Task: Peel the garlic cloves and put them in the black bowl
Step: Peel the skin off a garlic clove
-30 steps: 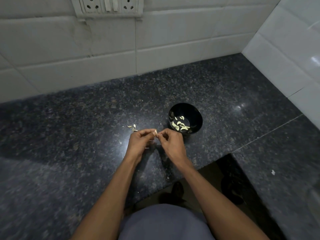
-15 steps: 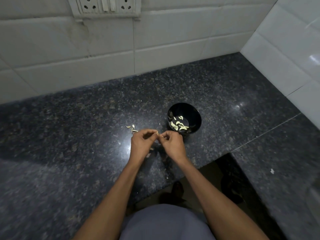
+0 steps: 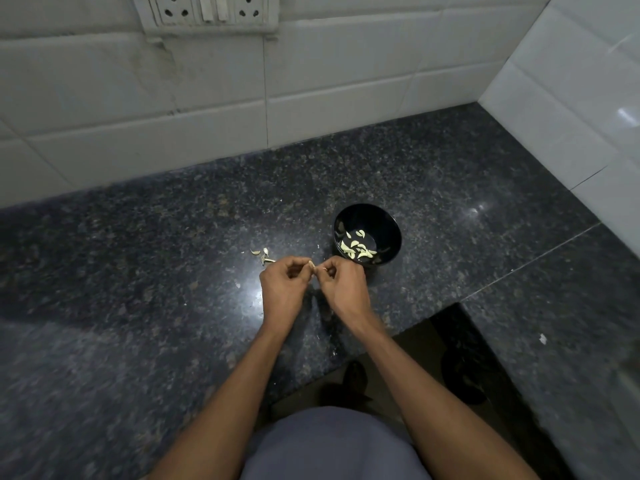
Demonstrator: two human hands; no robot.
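Since a second ago little has moved. On the table [image 3: 450, 188], black bowl [image 3: 390, 226] holds peeled cloves; left hand [image 3: 282, 287] and right hand [image 3: 343, 287] pinch one garlic clove [image 3: 311, 264], peeling; next, drop it inside

Small pale garlic clove [image 3: 311, 264] more exposed at left hand [image 3: 282, 285] fingertips vs 0.5 s ago; right hand [image 3: 343, 285] drawn slightly apart, pinching thin skin strand.
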